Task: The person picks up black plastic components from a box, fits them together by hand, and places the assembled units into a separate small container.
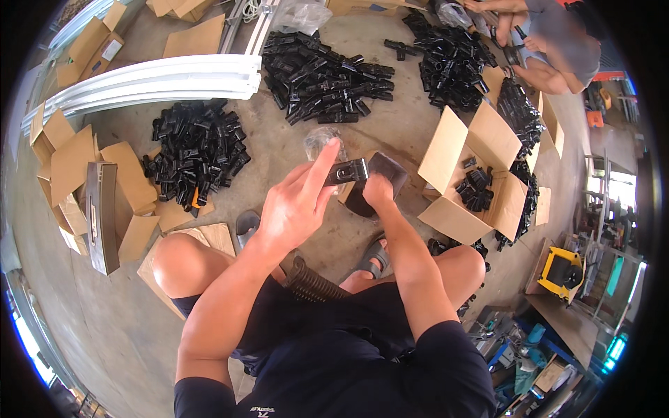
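Note:
My left hand point(296, 198) is raised in front of me with its index finger stretched out. Pinched between its fingers is a black metal pipe clamp point(348, 171), glossy, with a hole in its side. Just right of it my right hand point(378, 191) is closed at a dark, flat piece point(390, 174) that looks like cloth; its exact kind cannot be made out. A crumpled clear plastic bag point(320, 141) lies on the floor beyond my left fingers. Between my knees a dark coil spring point(315, 282) is partly hidden by my arm.
Heaps of black clamps lie at the left point(198, 150), the centre point(320, 76) and the far right point(453, 59). An open cardboard box point(446, 202) with black parts stands at my right. White metal rails point(160, 80) cross the back left. Another person point(561, 45) sits at the far right.

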Available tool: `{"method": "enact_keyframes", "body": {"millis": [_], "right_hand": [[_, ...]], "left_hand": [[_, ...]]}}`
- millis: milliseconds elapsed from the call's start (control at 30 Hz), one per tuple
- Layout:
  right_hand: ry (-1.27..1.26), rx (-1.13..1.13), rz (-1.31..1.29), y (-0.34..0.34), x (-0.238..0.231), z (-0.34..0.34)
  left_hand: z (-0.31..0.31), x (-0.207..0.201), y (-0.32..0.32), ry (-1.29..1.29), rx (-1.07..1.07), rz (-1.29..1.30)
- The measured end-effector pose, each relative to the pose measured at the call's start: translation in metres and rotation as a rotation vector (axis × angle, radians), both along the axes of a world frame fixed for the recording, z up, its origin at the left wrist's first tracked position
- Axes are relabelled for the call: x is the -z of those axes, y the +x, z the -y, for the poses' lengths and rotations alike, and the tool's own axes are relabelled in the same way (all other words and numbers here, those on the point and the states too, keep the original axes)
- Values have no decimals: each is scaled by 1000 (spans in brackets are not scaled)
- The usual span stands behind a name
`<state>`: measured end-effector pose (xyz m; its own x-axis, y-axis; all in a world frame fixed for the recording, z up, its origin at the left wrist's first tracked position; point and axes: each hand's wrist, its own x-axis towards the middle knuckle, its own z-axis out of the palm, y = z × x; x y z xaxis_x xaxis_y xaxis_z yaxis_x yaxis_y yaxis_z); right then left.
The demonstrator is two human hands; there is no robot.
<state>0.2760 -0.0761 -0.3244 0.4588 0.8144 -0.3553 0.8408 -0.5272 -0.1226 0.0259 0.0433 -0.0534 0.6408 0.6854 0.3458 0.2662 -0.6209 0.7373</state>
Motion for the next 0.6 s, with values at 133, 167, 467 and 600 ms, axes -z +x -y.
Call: {"method": "enact_keyframes", "body": {"millis": [133, 167, 467, 600], "right_hand": [[109, 50, -130, 18, -50, -29], [159, 42, -154, 23, -66, -34], [739, -51, -359, 12, -274, -37], [814, 124, -694, -29, -309, -15]], "left_hand": [[-3, 4, 3, 81, -2, 14], [-4, 5, 5, 94, -1, 27], [6, -4, 16, 90, 49, -3], [13, -4, 17, 139, 79, 22]]}}
